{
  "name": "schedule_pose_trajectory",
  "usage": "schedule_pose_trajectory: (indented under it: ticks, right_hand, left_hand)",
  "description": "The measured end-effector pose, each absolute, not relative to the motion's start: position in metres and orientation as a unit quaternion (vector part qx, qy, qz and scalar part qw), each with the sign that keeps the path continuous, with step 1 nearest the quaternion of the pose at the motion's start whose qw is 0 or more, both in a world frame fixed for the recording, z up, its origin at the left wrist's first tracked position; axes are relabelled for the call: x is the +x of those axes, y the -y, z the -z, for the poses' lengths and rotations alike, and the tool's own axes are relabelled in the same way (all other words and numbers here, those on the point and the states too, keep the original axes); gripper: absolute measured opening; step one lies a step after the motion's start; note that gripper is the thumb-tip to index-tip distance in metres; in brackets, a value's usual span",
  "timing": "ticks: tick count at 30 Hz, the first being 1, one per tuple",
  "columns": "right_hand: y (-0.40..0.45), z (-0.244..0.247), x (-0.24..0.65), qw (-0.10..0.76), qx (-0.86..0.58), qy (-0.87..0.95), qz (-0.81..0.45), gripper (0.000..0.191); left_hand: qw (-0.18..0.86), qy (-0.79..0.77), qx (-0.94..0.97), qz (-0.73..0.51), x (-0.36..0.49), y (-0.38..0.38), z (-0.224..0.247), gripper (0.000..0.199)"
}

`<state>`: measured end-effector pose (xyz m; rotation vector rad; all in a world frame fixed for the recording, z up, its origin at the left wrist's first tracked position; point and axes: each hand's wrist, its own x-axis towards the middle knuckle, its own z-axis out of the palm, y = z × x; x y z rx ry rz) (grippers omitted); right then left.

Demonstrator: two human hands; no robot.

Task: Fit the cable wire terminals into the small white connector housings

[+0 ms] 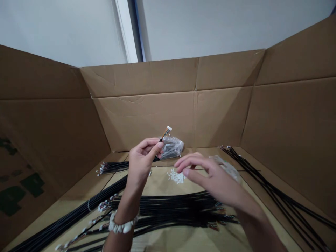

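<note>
My left hand [141, 162] pinches a short black wire lead with a white connector end [165, 133] between thumb and forefinger, raising it above the cardboard floor. My right hand [210, 175] hovers open, fingers curved, just right of a small pile of white plastic connector pieces [175, 176]. A crumpled translucent plastic bag [228, 168] lies partly under those fingers. Behind the held lead sits a knotted clear bag [172, 147] with dark contents. Long black wire bundles [178, 210] with white connector ends lie below both hands.
Brown cardboard walls [168, 119] surround the work area on three sides. More black wire bundles lie at the right [273, 190], back left [112, 167] and front left [70, 218]. A white beaded bracelet [123, 224] circles my left wrist.
</note>
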<state>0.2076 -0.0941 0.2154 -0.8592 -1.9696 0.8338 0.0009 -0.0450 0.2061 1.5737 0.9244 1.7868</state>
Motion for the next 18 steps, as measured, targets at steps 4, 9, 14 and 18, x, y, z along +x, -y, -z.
schedule_pose_trajectory:
  ticks: [4, 9, 14, 18]
  right_hand:
    - [0.090, -0.199, 0.182, 0.310, -0.383, 0.814, -0.306, 0.016]
    - [0.089, -0.182, 0.164, 0.257, -0.361, 0.833, -0.331, 0.019]
    - [0.067, -0.158, 0.142, 0.236, -0.334, 0.809, -0.423, 0.018]
    - [0.045, -0.133, 0.119, 0.264, -0.319, 0.765, -0.493, 0.030]
  left_hand:
    - [0.339, -0.360, 0.587, -0.641, -0.004, 0.027, -0.197, 0.019]
    - [0.363, -0.374, 0.588, -0.619, -0.006, 0.021, -0.191, 0.023]
    - [0.379, -0.375, 0.594, -0.602, -0.006, 0.023, -0.192, 0.024]
    - [0.399, -0.357, 0.584, -0.610, -0.007, 0.023, -0.194, 0.025]
